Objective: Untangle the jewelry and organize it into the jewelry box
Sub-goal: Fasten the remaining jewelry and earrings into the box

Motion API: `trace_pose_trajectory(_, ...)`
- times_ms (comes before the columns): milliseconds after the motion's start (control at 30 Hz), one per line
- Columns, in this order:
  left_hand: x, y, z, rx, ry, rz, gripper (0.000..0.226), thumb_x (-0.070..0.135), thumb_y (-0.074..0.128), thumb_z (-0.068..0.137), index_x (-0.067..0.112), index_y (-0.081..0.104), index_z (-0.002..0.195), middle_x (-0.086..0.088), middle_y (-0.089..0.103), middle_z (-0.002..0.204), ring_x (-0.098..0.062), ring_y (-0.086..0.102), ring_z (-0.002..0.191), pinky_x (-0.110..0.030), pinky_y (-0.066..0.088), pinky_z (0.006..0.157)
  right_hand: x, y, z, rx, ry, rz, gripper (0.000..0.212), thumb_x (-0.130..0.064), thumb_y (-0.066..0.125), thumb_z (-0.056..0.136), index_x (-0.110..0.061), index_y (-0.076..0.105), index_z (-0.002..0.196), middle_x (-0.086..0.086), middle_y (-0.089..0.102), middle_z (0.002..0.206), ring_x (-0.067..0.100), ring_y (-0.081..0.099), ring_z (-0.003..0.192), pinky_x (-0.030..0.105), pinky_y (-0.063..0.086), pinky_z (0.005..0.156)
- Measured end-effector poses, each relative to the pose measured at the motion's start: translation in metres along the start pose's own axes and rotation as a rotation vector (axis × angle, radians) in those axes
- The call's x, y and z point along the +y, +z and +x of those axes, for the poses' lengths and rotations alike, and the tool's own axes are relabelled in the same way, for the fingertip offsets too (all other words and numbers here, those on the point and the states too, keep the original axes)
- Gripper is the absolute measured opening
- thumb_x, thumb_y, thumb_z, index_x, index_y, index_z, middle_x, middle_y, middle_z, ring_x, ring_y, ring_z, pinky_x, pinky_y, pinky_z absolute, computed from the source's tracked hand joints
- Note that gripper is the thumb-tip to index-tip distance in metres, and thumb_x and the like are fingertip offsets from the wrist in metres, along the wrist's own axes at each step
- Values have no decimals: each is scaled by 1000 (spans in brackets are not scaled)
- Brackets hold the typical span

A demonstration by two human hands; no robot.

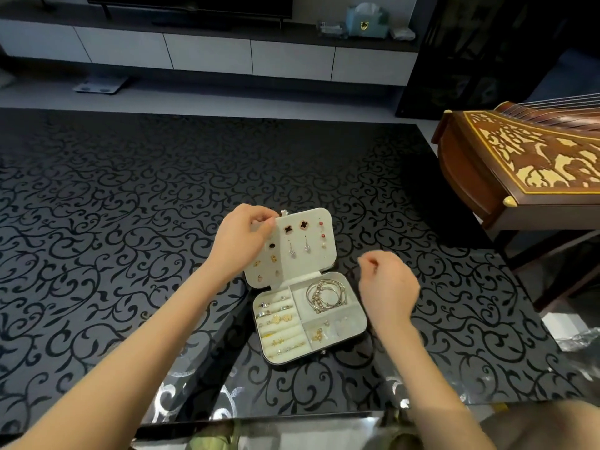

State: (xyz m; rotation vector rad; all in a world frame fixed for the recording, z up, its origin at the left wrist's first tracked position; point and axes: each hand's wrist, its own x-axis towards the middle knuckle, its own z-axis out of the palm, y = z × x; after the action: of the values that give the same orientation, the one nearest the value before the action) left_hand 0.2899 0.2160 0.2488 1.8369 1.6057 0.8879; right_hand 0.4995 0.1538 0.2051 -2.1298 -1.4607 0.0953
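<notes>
On desk (130,222), centre: box (363,320) open, lid (327,258) upright at far edge, earrings (303,225) pinned. Left hand (242,241) pinches lid's top-left corner. Right hand (388,280) hovers just right of box, fingers curled; contents indiscernible. Bangles (324,295) in far-right compartment, nearer right hand.

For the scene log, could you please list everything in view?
table: one, black scroll-patterned, foreground
box: one, white, open, table centre
lid: one, white, raised behind box
earrings: several, black, red, gold, silver, on lid
bangles: several, silver, box's top-right compartment
rings: several, silver and gold, box's left rolls
zither: one, brown, right of table
tissue box: one, teal, far cabinet
scale: one, grey, floor
left hand: one, pinching lid's top-left edge
right hand: one, fingers curled, right of box
</notes>
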Motion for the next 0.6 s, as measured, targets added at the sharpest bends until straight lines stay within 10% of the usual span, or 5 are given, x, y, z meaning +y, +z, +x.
trace_pose_trajectory(367,-17,3,-15,52,-251,-341,26,7,51,88,23,64,104,5,65,105,-9,59,86,-23,43,70,70,7,22,-157,-24,-66,21,-25,64,88,-18,68,108,0,64,92,21,55,92,30,41,80)
trace_pose_trajectory(600,-6,7,-18,103,-132,69,21,9,56,86,17,68,103,7,60,106,-7,53,91,-16,38,71,77,9,25,-161,-118,-123,10,-25,62,89,-19,69,92,-2,63,90,21,58,88,31,40,81)
